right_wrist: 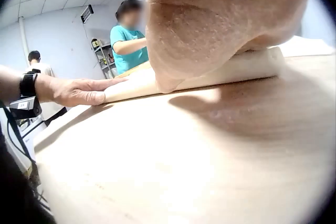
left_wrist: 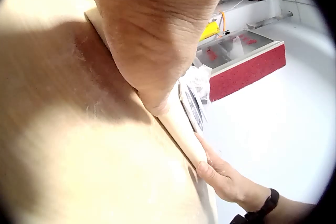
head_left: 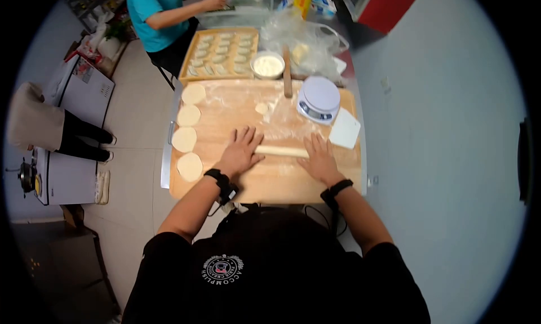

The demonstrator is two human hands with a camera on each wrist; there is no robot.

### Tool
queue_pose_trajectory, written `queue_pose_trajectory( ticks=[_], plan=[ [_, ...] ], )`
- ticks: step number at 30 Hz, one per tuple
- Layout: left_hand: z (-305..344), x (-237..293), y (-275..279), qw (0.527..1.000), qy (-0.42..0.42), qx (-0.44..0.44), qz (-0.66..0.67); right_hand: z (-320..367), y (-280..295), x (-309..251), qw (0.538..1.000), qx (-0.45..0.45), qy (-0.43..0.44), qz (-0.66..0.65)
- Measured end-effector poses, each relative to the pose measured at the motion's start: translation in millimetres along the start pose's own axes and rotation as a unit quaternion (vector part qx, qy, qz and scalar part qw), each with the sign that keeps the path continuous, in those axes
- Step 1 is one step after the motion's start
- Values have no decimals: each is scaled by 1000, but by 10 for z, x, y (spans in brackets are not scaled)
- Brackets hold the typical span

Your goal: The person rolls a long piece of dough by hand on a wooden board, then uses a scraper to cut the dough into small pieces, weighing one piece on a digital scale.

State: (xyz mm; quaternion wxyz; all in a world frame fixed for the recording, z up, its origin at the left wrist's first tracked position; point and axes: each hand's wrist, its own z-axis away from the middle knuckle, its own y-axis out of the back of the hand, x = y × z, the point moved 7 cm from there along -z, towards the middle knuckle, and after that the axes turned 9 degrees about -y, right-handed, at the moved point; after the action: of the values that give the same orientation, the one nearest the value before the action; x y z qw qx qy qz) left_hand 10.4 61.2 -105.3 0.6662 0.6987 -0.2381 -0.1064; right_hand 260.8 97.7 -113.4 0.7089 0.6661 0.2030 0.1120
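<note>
A pale cylindrical roll (head_left: 282, 151) lies crosswise on the floured wooden board (head_left: 225, 183), both hands on it. My left hand (head_left: 241, 152) rests on its left end with fingers spread and straight. On the right end lies my right hand (head_left: 320, 158), its fingers also extended. The left wrist view shows the roll (left_wrist: 181, 134) under the left palm (left_wrist: 152, 29); the right wrist view shows it (right_wrist: 236, 71) beneath the right palm (right_wrist: 210, 29). Several flat dough rounds (head_left: 184, 139) line the board's left side. A small dough piece (head_left: 261, 107) sits near the middle.
Beyond the board are a tray (head_left: 183, 70) of dumplings, a bowl (head_left: 267, 65) of white filling or powder, a wooden stick (head_left: 287, 76) and plastic bags. A scale (head_left: 320, 96) and white scraper (head_left: 345, 129) are at right. Two other people are at left.
</note>
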Motion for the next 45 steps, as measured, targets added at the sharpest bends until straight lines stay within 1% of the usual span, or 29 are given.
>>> queue_pose_trajectory(
  ticks=[2, 4, 6, 8, 10, 11, 14, 15, 17, 18, 20, 21, 24, 26, 27, 30, 31, 33, 34, 36, 38, 40, 42, 43, 45],
  plan=[
    [112, 68, -41, 999, -17, -12, 25, 66, 50, -12, 1000, 13, 20, -17],
    [236, 125, 4, 999, -31, -25, 29, 360, 154, -93, 999, 11, 47, -26],
    [518, 313, 46, 998, -45, -50, 20, 686, 173, -134, 997, -3, 64, -44],
    [669, 380, 72, 996, -51, -62, 25, 856, 169, -152, 997, -4, 64, -48],
    [660, 334, 65, 997, -59, -56, 16, 766, 188, -130, 997, 13, 76, -28],
    [584, 269, 54, 997, -54, -45, 21, 648, 181, -122, 998, 13, 58, -18],
    [99, 60, 60, 999, 22, -39, -4, 95, 117, 2, 999, 32, -13, -25],
    [-44, 101, 101, 999, 10, -30, 40, 8, 96, -50, 999, 31, -5, -34],
    [-311, 339, 98, 992, -39, -33, 118, -128, 55, -213, 998, 25, 14, -51],
    [-409, 474, 79, 985, -63, -36, 158, -125, 24, -313, 999, 12, 27, -31],
    [-469, 723, -159, 979, -105, -48, 167, -3, -9, -490, 998, -15, 54, 10],
    [-413, 811, -160, 985, -103, -69, 117, 106, 48, -529, 998, 7, 55, -19],
    [-115, 934, -141, 982, -156, -37, 101, 460, 246, -596, 996, -25, 76, -34],
    [13, 972, -94, 981, -156, -52, 101, 632, 222, -551, 994, -45, 74, -68],
    [-4, 935, -133, 984, -146, -48, 88, 610, 208, -532, 994, -46, 78, -58],
    [-303, 691, -148, 990, -104, -4, 93, 246, 144, -413, 998, -7, 41, -40],
    [-445, 604, -141, 993, -76, -8, 92, 77, 197, -367, 998, 35, 28, -51],
    [-568, 518, -168, 996, -68, -16, 62, -111, 169, -291, 1000, 24, 10, -16],
    [-533, 508, -182, 997, -64, -22, 48, -104, 150, -268, 1000, 17, -1, 0],
    [-343, 587, -147, 995, -87, 13, 48, 100, 162, -272, 999, 29, 26, -4],
    [-71, 728, -2, 993, -112, 17, 45, 468, 124, -297, 999, -2, 32, 4],
    [140, 793, 18, 991, -113, 6, 75, 718, 258, -348, 999, -13, 38, -12],
    [195, 741, -70, 989, -113, 7, 99, 709, 196, -294, 999, -19, 34, -11],
    [151, 682, -111, 987, -110, 23, 116, 642, 184, -268, 999, -21, 32, -11],
    [-67, 501, -144, 994, -84, 16, 70, 371, 117, -160, 1000, -11, 15, 2]
  ],
)
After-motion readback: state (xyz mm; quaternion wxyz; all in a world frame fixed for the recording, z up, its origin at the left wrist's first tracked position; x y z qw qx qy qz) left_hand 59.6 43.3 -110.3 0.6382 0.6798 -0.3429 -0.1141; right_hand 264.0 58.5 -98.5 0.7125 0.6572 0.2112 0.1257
